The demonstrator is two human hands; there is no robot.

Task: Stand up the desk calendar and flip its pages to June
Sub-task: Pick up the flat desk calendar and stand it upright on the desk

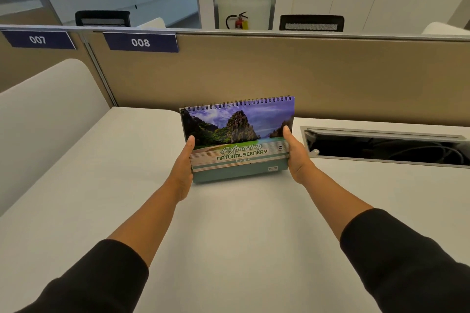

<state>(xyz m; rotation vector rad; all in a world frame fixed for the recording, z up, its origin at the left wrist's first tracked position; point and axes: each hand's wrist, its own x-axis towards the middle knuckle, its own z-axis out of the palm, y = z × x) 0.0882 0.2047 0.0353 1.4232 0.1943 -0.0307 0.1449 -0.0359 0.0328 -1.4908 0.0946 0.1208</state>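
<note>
The desk calendar point(239, 134) stands upright on the white desk point(241, 223), its spiral binding on top. Its front shows the cover: a sea-and-cliffs picture with the words "Amazing Natural Scenery". My left hand point(185, 162) grips its left edge, thumb on the front. On the opposite edge, my right hand point(295, 154) holds it the same way. The fingers of both hands are hidden behind the calendar. No month page shows.
A tan partition point(330, 79) with blue labels 007 and 008 runs behind the desk. To the right, an open cable tray point(381, 147) is sunk into the desktop. A white rounded divider point(45, 114) borders the left side. Chairs and a fire extinguisher point(239, 21) stand beyond.
</note>
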